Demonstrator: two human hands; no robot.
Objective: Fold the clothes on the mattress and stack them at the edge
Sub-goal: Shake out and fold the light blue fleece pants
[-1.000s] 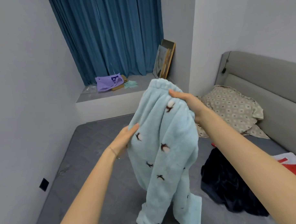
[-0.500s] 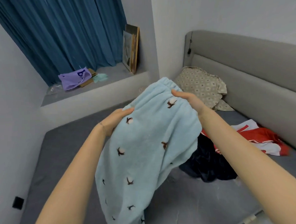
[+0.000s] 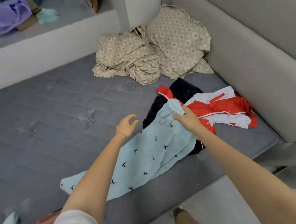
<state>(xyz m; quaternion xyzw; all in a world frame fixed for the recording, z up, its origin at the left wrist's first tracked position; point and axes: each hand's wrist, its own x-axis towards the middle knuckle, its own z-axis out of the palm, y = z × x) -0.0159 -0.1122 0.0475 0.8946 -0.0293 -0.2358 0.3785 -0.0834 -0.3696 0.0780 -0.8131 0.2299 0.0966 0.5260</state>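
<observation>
The right hand (image 3: 187,120) pinches the waistband of the blue pants (image 3: 145,155), whose length trails from its fingers toward the person along the mattress (image 3: 60,115), just beside the empty, loosely spread left hand (image 3: 126,126).

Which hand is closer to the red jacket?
Right. The right hand grips the blue pants beside the red jacket; the left hand hovers open on the pants' far side.

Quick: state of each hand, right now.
Left hand: open, fingers relaxed, holding nothing.
Right hand: closed, gripping the waistband of the light blue trousers.
</observation>
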